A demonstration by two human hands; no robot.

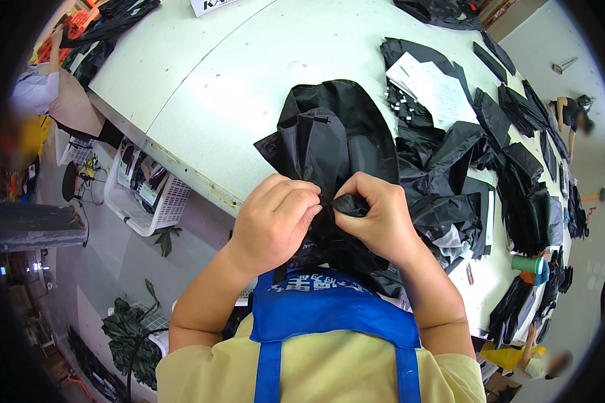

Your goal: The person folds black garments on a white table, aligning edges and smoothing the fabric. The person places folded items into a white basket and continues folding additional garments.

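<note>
Pinching a black garment point(329, 144) at one spot, both hands meet just above the table's near edge. Head view only.

Left hand point(275, 218): fingers curled in, thumb and fingertips clamped on a fold of the cloth. Right hand point(378, 218): likewise closed, gripping a small bunched tab of the same fabric; the two grips touch.

Handling, as a judgement: thin, limp, light cloth, likely slick; it will slump and slide unless held at a seam, hem or the bunched fold. Not fragile. A small fastener shows near the upper part, a firmer place to hold.

Looks: matte to faintly shiny black, crumpled, hood-like hump at the far end, folds running toward the hands. It lies on the white table point(249, 67), near end hanging over the edge toward the blue apron point(329, 309).

Around: heap of black pieces point(491, 181) to the right, white papers point(430, 84) on them, a teal roll point(532, 265) near the right edge, white basket point(148, 195) below the table at left. Other people at the margins, blurred.
</note>
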